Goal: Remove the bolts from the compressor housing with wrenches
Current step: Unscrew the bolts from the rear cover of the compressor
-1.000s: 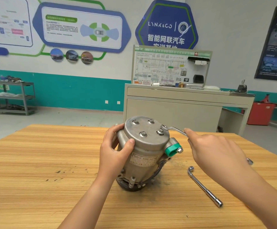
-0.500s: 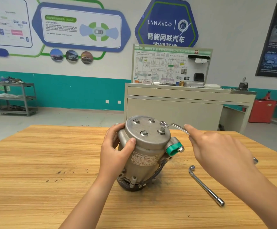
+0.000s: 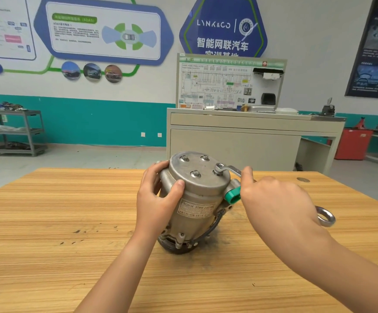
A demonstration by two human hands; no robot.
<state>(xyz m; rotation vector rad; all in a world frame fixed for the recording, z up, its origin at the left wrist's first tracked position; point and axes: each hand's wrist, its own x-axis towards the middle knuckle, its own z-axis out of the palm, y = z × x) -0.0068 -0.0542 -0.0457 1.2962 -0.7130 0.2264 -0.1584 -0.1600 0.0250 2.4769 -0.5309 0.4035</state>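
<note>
A silver compressor housing stands tilted on the wooden table, its flat end cap facing up with several bolts. My left hand grips its left side, thumb on the front. My right hand holds a ring wrench; its near ring sits on the right-hand bolt, and its far ring sticks out behind my hand. Three other bolts stay seated in the cap.
A green plug juts from the housing's right side, close under my right hand. Beyond the table stand a beige cabinet with a wiring board, a grey shelf cart at the left and a red bin at the right.
The wrench ring has settled onto the right-hand bolt and my right hand has swung the handle down toward me. The L-shaped socket wrench lying on the table is now hidden behind my right arm.
</note>
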